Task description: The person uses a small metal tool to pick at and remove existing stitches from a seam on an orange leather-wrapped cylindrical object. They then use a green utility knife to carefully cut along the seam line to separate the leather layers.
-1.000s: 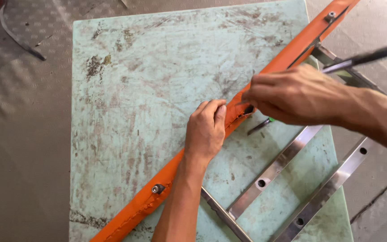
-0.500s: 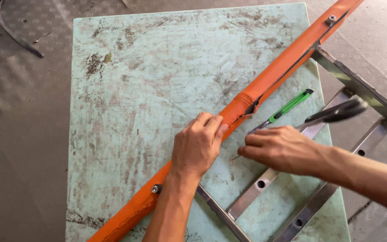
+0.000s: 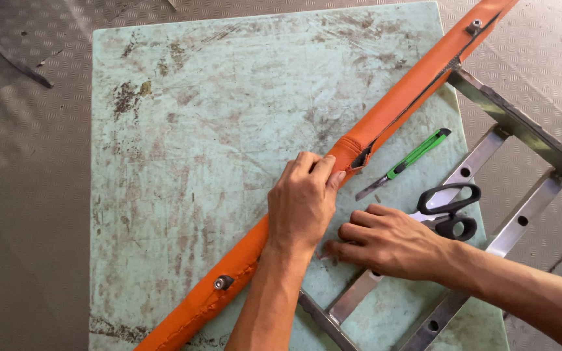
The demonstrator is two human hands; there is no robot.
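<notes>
A long orange padded bar (image 3: 404,91) lies diagonally across a worn pale-green table top (image 3: 216,117). My left hand (image 3: 302,201) presses down on the bar at its middle, just below a slit in the orange cover. My right hand (image 3: 388,240) rests flat on the table next to it, fingers spread, holding nothing that I can see. Black-handled scissors (image 3: 450,208) lie just beyond my right hand. A green utility knife (image 3: 406,162) with its blade out lies between the scissors and the bar.
A bare metal frame with drilled flat bars (image 3: 515,221) juts off the table's right side, joined to the orange bar. A bolt (image 3: 222,282) sits low on the bar. Grey tread-plate floor (image 3: 27,195) surrounds the table; a dark strap (image 3: 8,55) lies at upper left.
My right hand held the scissors raised over the bar, then came down toward me and set them on the table. The utility knife came into view. My left hand stayed on the bar.
</notes>
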